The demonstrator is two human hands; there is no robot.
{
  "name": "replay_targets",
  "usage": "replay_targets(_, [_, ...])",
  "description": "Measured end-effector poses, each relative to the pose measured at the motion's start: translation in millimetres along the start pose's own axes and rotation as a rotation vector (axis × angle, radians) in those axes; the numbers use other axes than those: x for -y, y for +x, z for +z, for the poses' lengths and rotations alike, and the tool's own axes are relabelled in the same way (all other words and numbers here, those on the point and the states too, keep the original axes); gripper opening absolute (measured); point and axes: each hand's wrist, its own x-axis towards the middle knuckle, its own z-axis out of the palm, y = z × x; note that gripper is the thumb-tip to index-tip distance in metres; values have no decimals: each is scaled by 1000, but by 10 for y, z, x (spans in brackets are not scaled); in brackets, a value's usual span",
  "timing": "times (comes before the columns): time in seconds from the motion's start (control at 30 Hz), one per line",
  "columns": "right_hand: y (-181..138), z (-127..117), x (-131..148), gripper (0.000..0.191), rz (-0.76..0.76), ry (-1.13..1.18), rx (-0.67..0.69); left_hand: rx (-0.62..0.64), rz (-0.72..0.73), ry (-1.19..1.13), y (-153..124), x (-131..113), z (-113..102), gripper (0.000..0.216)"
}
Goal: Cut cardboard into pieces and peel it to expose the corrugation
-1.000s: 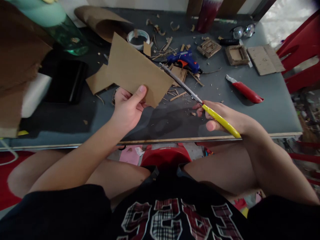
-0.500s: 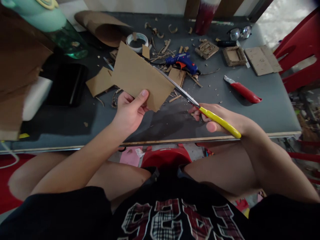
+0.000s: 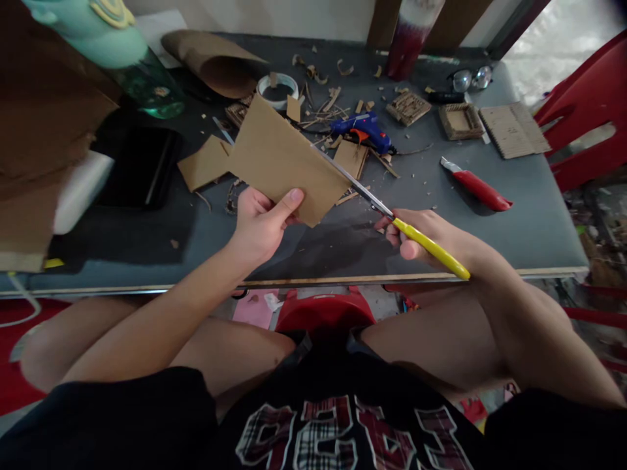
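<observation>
A flat piece of brown cardboard (image 3: 284, 160) is pinched in my left hand (image 3: 264, 219), thumb on top and fingers underneath. My right hand (image 3: 426, 238) is wrapped round the handles of a pair of scissors (image 3: 428, 247) with yellow grips. The metal blades lie along the right edge of the cardboard, and the far tip is partly hidden by it. Behind the cardboard lie a blue glue gun (image 3: 365, 129) and a roll of tape (image 3: 277, 88). Another cardboard scrap (image 3: 203, 164) rests left of my left hand.
A red utility knife (image 3: 477, 186) with its blade out lies right of my right hand. Small cardboard trays (image 3: 460, 122) and glasses (image 3: 471, 79) sit at the back right. A green bottle (image 3: 147, 81) and a dark flat case (image 3: 140, 166) stand left. Cardboard shreds litter the table.
The view has shifted slightly, so the tabletop things appear a little lower and further right. The scissors look somewhat more closed along the cardboard edge; both hands keep their holds.
</observation>
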Motion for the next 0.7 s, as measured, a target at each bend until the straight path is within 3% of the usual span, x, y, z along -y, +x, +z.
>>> replay_targets(0.17, [-27,-15,18,99,-62,61,45,-8,-81,-21,-10,-23,-2,41])
replay_targets(0.33, [-70,-74,37,85,-174,163,138,-7,-119,-51,70,-55,-9,46])
replay_targets(0.5, [-138,-59,88,95,-74,292,174,-4,-104,-63,94,-151,48,56])
replay_targets(0.7, [-107,26,189,98,-24,270,135,-38,-78,-22,9,-151,-3,66])
